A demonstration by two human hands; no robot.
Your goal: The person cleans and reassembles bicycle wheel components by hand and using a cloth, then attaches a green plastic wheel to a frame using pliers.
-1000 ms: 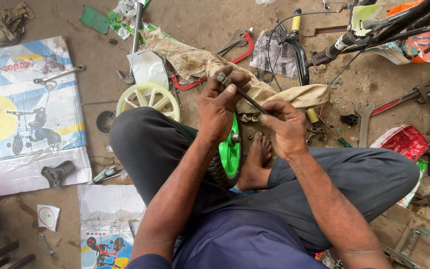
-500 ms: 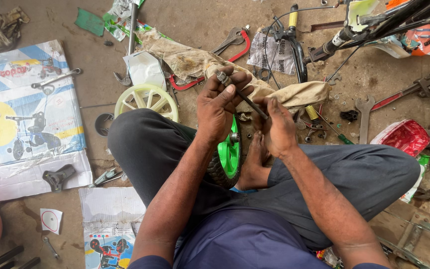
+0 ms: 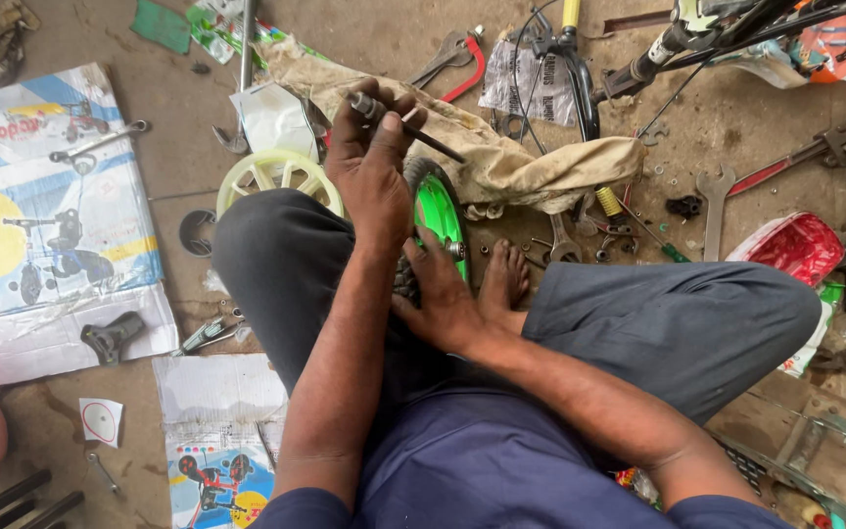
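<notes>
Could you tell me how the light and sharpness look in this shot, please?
Head view: soft, even daylight with no hard shadows; mild glare on the green wheel; left hand, its rod and right hand are sharp; wide-lens bending stretches the edges.

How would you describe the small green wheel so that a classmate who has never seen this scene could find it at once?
Start at the seated person's crossed legs in dark trousers, in the middle of the workshop floor. Just ahead of the bare foot, the right hand rests against a small wheel standing on edge. Its bright green hub and black tyre set it apart from the pale yellow spoked wheel lying flat to its left.
</notes>
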